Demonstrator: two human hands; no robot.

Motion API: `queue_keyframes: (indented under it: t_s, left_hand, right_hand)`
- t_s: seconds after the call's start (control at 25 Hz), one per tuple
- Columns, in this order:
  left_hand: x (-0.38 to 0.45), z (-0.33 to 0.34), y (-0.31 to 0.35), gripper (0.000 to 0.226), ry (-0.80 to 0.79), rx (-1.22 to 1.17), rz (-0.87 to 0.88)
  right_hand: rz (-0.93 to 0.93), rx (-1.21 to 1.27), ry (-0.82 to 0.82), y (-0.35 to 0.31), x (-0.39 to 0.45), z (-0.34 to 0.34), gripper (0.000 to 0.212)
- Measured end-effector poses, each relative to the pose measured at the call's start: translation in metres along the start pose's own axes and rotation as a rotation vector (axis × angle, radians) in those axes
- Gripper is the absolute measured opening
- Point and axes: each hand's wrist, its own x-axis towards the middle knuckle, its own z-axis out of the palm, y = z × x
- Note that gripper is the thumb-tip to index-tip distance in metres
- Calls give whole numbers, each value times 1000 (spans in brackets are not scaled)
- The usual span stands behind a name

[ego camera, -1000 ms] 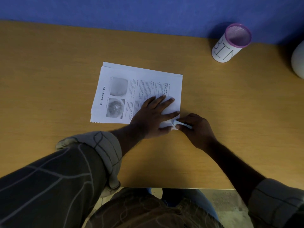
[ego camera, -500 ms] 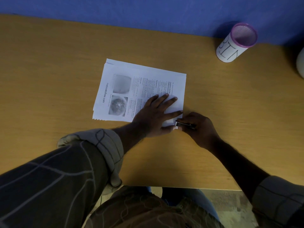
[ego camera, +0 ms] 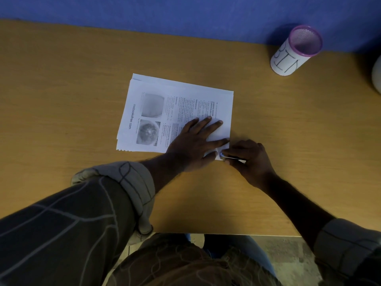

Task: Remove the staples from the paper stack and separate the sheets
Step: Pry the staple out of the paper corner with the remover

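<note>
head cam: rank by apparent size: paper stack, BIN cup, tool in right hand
1. paper stack, by far the largest.
2. BIN cup, sitting farther from the camera, so it may look smaller than it is.
3. small tool in the right hand, mostly hidden.

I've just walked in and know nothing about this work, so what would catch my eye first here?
Mid-desk lies a printed paper stack, pinned flat by the left hand. At its near right corner the right hand works a small metal tool against the paper. Far right, by the blue wall, stands a purple-rimmed cup lettered BIN.
</note>
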Motion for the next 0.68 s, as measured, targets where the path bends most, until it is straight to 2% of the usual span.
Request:
queue_keyframes:
  t_s: [0.12,0.28,0.36,0.48,0.68]
  left_hand:
    - [1,-1,1,49,-13,10,-5]
    - [2,-1,1,49,-29,-2,-4]
    - [1,-2,1,50,-25,-5,-11]
    - [1,-2,1,51,-31,0,-14]
    - [1,-2,1,54,-28,-8,-5]
  right_hand:
    - [4,-70,27,-5,-2,0,32]
    - [-147,-222,45,-14,-6,-2,27]
    - [-94,-191,54,-8,-10,2,28]
    - [72,20,72,-2,-11,9,28]
    - [122,73,4,-11,-1,1,27]
